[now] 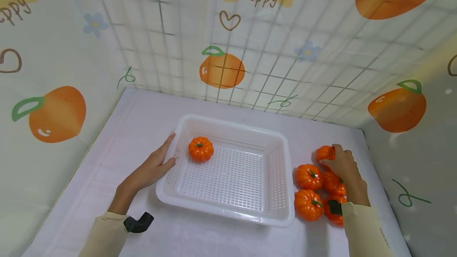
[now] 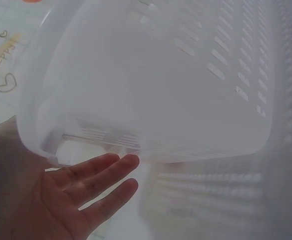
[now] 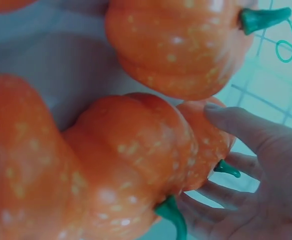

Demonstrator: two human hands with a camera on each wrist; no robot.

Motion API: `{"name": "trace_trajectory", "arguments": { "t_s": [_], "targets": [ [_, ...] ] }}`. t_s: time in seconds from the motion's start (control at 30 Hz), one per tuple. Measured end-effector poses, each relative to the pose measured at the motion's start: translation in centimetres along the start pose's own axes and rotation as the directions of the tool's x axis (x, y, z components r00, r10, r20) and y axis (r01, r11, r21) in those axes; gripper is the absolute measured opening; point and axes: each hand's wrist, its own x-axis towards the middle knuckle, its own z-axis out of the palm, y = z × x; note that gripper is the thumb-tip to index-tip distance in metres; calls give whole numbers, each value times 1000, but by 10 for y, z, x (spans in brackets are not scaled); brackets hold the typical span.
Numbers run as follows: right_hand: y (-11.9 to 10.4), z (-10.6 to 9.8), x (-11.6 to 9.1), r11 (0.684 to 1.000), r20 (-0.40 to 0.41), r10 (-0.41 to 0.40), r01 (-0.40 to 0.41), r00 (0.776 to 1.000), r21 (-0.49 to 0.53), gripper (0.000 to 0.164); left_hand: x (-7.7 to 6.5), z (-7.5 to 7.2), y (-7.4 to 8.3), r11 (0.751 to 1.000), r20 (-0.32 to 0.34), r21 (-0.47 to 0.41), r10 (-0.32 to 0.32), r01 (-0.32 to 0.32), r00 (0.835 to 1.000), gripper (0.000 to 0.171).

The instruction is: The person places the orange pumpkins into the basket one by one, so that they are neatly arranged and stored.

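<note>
A white plastic basket (image 1: 228, 213) with perforated walls stands mid-table, and one small orange pumpkin (image 1: 201, 149) sits inside at its left. My left hand (image 1: 156, 165) rests against the basket's left side; in the left wrist view its fingers (image 2: 103, 180) extend loosely beneath the rim. To the right of the basket, my right hand (image 1: 343, 164) holds the farthest pumpkin (image 1: 324, 153) of a group. In the right wrist view the thumb lies on that pumpkin (image 3: 205, 145), and the other fingers reach round its stem side, partly hidden.
Several more pumpkins (image 1: 308, 177) lie close together between the basket's right wall and my right forearm. A patterned cloth (image 1: 228, 102) over a wire grid rises behind the white table (image 1: 150, 106), with cloth walls left and right.
</note>
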Motion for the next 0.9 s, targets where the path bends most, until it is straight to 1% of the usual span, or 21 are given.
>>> {"name": "trace_trajectory", "arguments": {
  "t_s": [0.2, 0.3, 0.47, 0.53, 0.6, 0.73, 0.9],
  "targets": [
    [-5, 1, 2, 1000, -38, -13, 13, 999, -2, 86, 0, 1, 0, 1000, 4, -6, -10, 10, 1000, 77],
    [-12, -1, 1, 1000, -64, -29, 28, 998, -10, 84, 0, 1, 1, 1000, 4, -12, -19, 19, 1000, 77],
    [-27, -5, 0, 999, -103, -44, 42, 994, -23, 83, 0, 0, 1, 1000, 3, -8, -14, 14, 1000, 77],
    [-31, -7, -1, 999, -114, -48, 46, 992, -25, 83, 0, 0, 1, 1000, 2, -6, -13, 13, 1000, 77],
    [-35, -8, -1, 999, -115, -36, 34, 993, -17, 83, 0, 0, 2, 1000, 1, -6, -12, 12, 1000, 78],
    [-43, -8, -2, 999, -130, -45, 45, 990, -8, 82, 0, 1, 2, 1000, 0, -11, -15, 15, 1000, 78],
    [-54, -10, -3, 994, -169, -109, 108, 980, -17, 81, -1, 1, 3, 1000, -1, -8, -23, 23, 1000, 78]
  ]
}}
